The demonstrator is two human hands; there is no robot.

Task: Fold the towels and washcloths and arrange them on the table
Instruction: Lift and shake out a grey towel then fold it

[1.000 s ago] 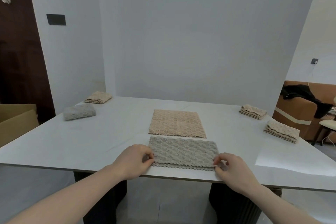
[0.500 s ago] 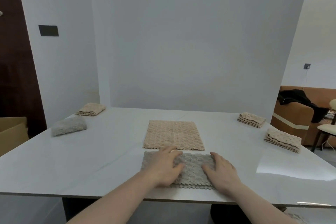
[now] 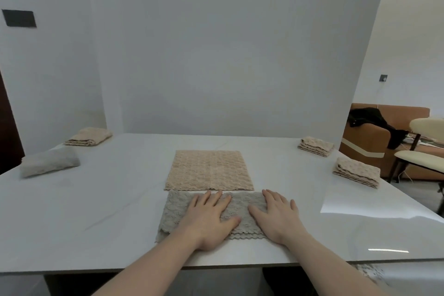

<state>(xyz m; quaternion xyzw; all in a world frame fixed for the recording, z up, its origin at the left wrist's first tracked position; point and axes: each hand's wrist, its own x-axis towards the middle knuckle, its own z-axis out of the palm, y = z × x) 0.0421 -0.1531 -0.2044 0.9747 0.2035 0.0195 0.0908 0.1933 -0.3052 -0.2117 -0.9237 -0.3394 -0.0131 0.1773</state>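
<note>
Grey washcloth point(image 3: 211, 214) lies folded in half at the near table point(image 3: 96, 211) edge, just before the flat beige washcloth point(image 3: 209, 170). Best to smooth outward from centre, keeping scalloped edges aligned. Left hand point(image 3: 209, 221) and right hand point(image 3: 276, 216) both press flat on it, fingers straight and spread, gripping nothing.

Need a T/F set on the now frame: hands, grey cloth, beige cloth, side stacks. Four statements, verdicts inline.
1. Both hands, left hand and right hand, press flat on the grey cloth. True.
2. The beige cloth is rolled up. False: it lies flat, just beyond the grey cloth.
3. Folded cloths sit on both sides of the table. True.
4. The right hand pinches a corner. False: its fingers lie straight.
</note>
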